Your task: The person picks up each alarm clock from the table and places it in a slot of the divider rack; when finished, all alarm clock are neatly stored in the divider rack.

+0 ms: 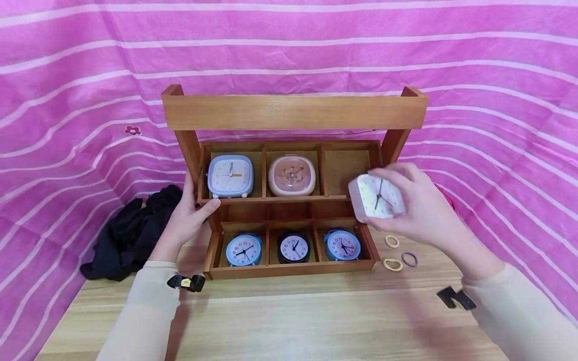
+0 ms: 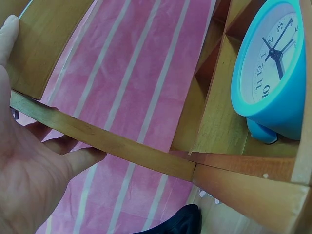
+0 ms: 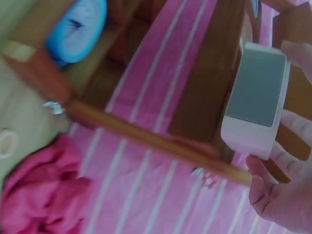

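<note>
My right hand (image 1: 422, 213) holds a white alarm clock (image 1: 377, 198) between thumb and fingers, in front of the right end of a two-tier wooden shelf (image 1: 293, 113). In the right wrist view the clock's grey side panel (image 3: 258, 85) shows. The shelf's left side is gripped by my left hand (image 1: 189, 223), its thumb at the upper tier's front edge. A blue square clock (image 1: 230, 175) and a pink-brown clock (image 1: 292, 175) occupy the upper left and middle compartments; the upper right one is bare. Below stand a blue round clock (image 1: 244, 250), a black one (image 1: 294, 248) and another blue one (image 1: 343, 245).
Black cloth (image 1: 135, 233) lies heaped left of the shelf. Two beige hair ties (image 1: 392, 264) and a purple one (image 1: 410, 259) lie on the wooden table (image 1: 289, 321) at right. Pink striped fabric (image 1: 289, 50) hangs around; bright pink cloth (image 3: 46, 190) is bunched at the right.
</note>
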Tool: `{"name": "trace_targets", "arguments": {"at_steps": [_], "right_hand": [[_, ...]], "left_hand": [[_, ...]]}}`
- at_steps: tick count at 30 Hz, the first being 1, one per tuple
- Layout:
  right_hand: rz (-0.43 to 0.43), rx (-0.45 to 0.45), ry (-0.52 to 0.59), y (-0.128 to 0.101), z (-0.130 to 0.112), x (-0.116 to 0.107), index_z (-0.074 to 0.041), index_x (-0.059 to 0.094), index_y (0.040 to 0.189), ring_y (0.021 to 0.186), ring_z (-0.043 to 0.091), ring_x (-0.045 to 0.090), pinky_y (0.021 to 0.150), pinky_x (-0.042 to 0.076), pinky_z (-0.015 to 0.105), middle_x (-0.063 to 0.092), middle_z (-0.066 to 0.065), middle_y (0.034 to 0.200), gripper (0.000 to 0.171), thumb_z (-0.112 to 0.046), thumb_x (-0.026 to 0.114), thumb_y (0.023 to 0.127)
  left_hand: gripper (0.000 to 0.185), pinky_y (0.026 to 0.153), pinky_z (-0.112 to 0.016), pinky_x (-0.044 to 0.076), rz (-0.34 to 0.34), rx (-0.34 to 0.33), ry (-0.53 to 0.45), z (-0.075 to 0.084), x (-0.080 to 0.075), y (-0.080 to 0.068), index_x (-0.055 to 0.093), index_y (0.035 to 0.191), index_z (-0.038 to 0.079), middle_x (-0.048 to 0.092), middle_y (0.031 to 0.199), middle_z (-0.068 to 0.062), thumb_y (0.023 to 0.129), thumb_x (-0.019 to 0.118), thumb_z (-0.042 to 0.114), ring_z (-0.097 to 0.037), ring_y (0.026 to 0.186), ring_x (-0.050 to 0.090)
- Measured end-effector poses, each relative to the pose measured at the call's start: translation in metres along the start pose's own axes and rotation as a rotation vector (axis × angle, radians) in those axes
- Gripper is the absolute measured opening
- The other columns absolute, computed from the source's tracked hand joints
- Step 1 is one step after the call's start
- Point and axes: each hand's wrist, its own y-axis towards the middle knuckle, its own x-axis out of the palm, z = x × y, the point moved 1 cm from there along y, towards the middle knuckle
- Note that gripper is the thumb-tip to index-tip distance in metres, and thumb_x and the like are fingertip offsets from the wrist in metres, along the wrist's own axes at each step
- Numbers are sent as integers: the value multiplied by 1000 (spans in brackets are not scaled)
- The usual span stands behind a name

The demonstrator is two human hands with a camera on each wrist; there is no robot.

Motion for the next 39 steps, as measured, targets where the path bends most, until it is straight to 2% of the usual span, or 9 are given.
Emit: {"name": "trace_targets", "arguments": {"at_steps": [6,12,16,22,26,31,39], "right_hand": [[23,64,-16,40,-4,12,-17,66,137,111,37,54,86,52,57,55,21,131,82,-38,99,65],[-11,142,-40,56,-1,28,-13,64,139,124,40,49,103,43,64,49,25,141,80,-41,95,71],[-24,171,-63,61,-1,33,-11,62,140,126,40,48,107,40,65,46,26,144,82,-43,93,72],[-69,226,-74,64,-3,41,-11,59,143,120,39,52,105,45,64,46,24,144,86,-46,92,73],[-97,248,-72,63,-1,48,-11,58,145,125,39,49,105,45,63,47,23,143,86,-45,92,73],[-123,240,-66,63,2,51,-9,56,147,133,39,44,109,42,63,47,25,144,86,-43,91,76],[-170,180,-85,62,4,49,-10,53,152,134,39,45,113,39,64,48,24,146,83,-44,85,84]], "left_hand": [[101,115,-71,29,8,-8,-3,-2,3,-1,-2,166,43,11,175,1,101,69,13,-37,155,22],[101,118,-68,27,9,-1,-9,-1,7,0,0,167,42,12,174,2,100,70,12,-35,155,23],[101,117,-70,27,9,0,-4,1,7,1,0,167,42,13,174,1,100,70,15,-36,155,24],[102,118,-70,27,10,-13,-8,3,7,1,-1,167,42,12,174,0,100,71,14,-37,155,23],[103,117,-70,28,2,-17,-9,2,8,0,-3,167,42,11,175,0,100,70,15,-37,156,22],[103,117,-71,28,4,-9,-4,0,8,0,-2,166,43,12,174,2,100,71,15,-36,155,23],[103,117,-71,26,9,-11,-3,-1,7,3,-3,166,44,11,174,2,100,71,16,-37,156,22]]}}
